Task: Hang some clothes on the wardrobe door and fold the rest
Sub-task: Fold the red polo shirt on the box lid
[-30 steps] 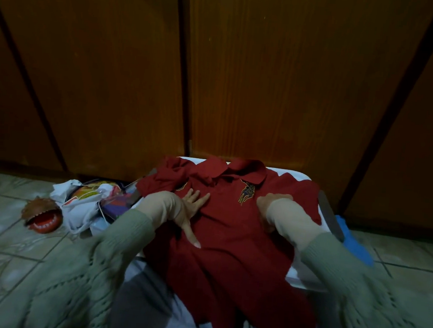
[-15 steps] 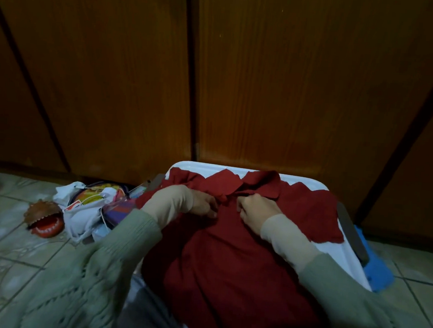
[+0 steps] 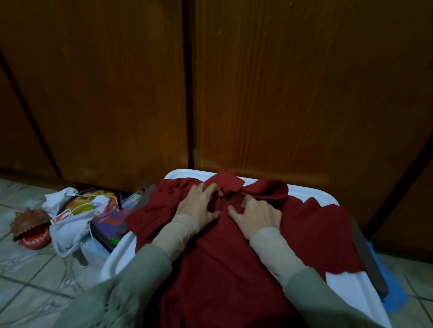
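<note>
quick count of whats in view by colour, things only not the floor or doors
red: 2, the shirt under the left hand and right hand, and the toy jaws
white: 2, the tray and the crumpled cloth
blue: 1, the flat thing by the tray
many colours: 1, the printed bag
total: 6

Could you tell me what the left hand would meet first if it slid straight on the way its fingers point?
Probably the red shirt's collar, just beyond the left hand; past that, the white tray's rim.
</note>
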Available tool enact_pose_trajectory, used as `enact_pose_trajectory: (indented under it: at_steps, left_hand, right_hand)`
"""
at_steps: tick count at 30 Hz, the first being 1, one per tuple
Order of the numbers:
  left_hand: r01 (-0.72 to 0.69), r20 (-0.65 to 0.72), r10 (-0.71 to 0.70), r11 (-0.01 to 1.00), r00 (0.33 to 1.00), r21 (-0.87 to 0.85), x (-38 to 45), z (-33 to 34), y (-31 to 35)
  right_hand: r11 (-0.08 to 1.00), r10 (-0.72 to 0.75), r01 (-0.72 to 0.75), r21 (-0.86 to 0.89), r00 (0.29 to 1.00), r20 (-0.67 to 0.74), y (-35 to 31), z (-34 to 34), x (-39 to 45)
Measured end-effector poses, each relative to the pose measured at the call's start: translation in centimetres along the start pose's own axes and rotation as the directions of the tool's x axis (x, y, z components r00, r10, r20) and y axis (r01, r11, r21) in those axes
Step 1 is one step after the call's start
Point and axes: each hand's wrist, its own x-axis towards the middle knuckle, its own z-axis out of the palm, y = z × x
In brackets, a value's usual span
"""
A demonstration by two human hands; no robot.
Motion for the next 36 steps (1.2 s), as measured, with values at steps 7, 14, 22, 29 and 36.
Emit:
enact_pose_trajectory:
  at_steps: [7,14,22,29,36]
  left_hand:
    - [-0.068,0.169,0.080,0.994,0.982,-0.081,3.0,1.2,-0.4]
    - [-0.092,-0.025,0.089,0.971,0.996,-0.222,3.3,2.7,-0.5]
    - [-0.105,-0.138,0.059,0.930,0.989,-0.353,3.3,2.4,-0.5]
    - [-0.064,-0.059,0.045,0.927,0.997,-0.368,3.5,1.9,-0.9]
    - [-0.060,-0.063,0.043,0.954,0.997,-0.295,3.3,1.9,-0.3]
  right_hand:
    - [0.994,0.105,-0.104,0.011,0.994,-0.044,0.0,1.5,1.9]
    - [0.997,0.046,-0.033,0.074,0.983,-0.175,0.4,2.0,2.1]
    - [0.987,0.100,-0.081,0.138,0.985,-0.139,0.6,1.4,2.1]
    - [0.990,0.131,-0.125,0.060,0.983,-0.127,0.3,1.4,2.4]
    - [0.982,0.146,-0.134,0.133,0.985,-0.090,0.4,0.6,2.1]
